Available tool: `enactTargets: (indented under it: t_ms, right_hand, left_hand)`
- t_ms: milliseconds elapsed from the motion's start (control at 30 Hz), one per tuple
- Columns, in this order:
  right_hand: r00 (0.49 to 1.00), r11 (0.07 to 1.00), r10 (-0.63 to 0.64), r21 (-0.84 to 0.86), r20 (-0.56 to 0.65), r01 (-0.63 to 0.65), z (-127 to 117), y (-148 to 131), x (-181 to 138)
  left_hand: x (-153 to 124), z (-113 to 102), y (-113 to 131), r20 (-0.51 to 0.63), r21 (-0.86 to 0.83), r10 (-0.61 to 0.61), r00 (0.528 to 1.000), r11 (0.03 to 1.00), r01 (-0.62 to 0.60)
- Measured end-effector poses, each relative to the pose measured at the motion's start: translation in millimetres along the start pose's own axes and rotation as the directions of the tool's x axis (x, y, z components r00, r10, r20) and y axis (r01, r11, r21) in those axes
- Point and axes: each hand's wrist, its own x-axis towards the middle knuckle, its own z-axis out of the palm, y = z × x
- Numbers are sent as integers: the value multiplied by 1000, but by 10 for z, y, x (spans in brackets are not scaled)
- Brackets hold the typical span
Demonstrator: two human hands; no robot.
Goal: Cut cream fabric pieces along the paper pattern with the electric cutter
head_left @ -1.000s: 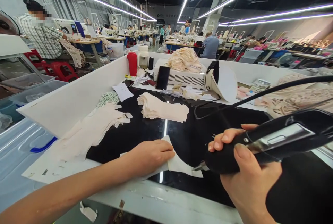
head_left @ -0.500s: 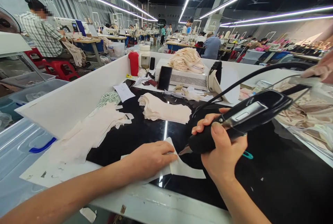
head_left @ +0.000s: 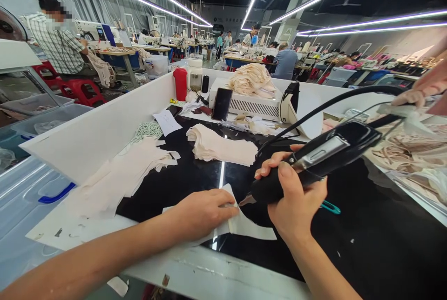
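My left hand (head_left: 206, 212) holds a cream fabric piece (head_left: 253, 229) down on the black tabletop, its fingers closed at a fold. My right hand (head_left: 295, 193) is wrapped round a black corded hand tool (head_left: 323, 156) with a silver panel. The tool's pointed metal tip (head_left: 247, 199) is at the fabric's edge beside my left fingertips. I cannot tell whether the tip touches the cloth. Behind my hands lies a stack of cream fabric pieces (head_left: 223, 145). To the left, more cut fabric pieces (head_left: 118, 176) are spread in a pile.
A teal plastic piece (head_left: 330, 207) lies right of my right wrist. At the back stand a phone (head_left: 222, 103), a red cup (head_left: 180, 84) and a white machine (head_left: 244, 101) topped with fabric. Another person's hand (head_left: 415, 97) is at the right, over bagged fabric. The tool's cable (head_left: 324, 104) arcs across.
My right hand and the tool have shifted slightly left, the tip coming closer to my left fingers. The other person's hand at the right has moved a little left. My left hand stays in place.
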Motion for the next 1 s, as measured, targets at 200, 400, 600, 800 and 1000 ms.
enactTargets:
  t_ms: [200, 400, 600, 800, 1000]
  right_hand:
    - [999, 1000, -2, 2, -48, 2, -44, -73, -14]
    - [999, 999, 22, -22, -36, -23, -50, -59, -47]
    - [996, 998, 62, -19, -63, -63, -60, -112, -22]
    - [995, 999, 44, -12, -92, -45, -213, -250, -11]
    - [995, 997, 36, -65, -96, -43, -413, -279, -73]
  left_hand:
    - [-18, 21, -25, 7, 16, 9, 1000, 1000, -9]
    - [-18, 20, -30, 1, 17, 8, 1000, 1000, -8]
    - [-25, 96, -42, -43, 41, 8, 999, 999, -6]
    - [-2, 186, -122, -44, 74, 9, 999, 997, -6]
    - [51, 108, -141, -88, 81, 58, 994, 995, -51]
